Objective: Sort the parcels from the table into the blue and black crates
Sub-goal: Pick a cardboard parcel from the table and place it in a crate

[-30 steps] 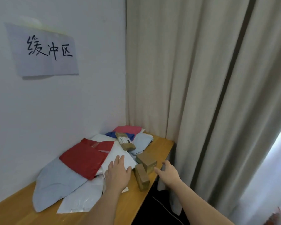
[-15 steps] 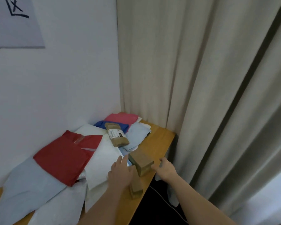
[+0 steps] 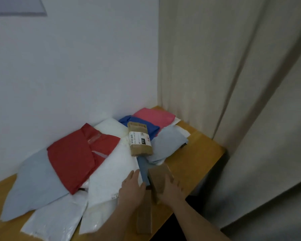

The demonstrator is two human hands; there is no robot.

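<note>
Brown cardboard box (image 3: 159,180) tilted, gripped between left hand (image 3: 131,188), right hand (image 3: 170,190)

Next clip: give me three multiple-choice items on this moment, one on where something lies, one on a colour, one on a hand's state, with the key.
1. Where does the labelled brown parcel lie?
A. on top of the heap of mailers
B. on the floor
C. inside a crate

2. What colour is the mailer nearest the curtain corner?
A. green
B. pink
C. black

3. What is the right hand doing?
A. hanging idle off the table
B. pointing at the wall
C. gripping a small cardboard box

Key: 1 A, it rests across the white, blue and grey mailers; 2 B, the pink one sits at the far corner; 3 C, its fingers curl round the box.
</note>
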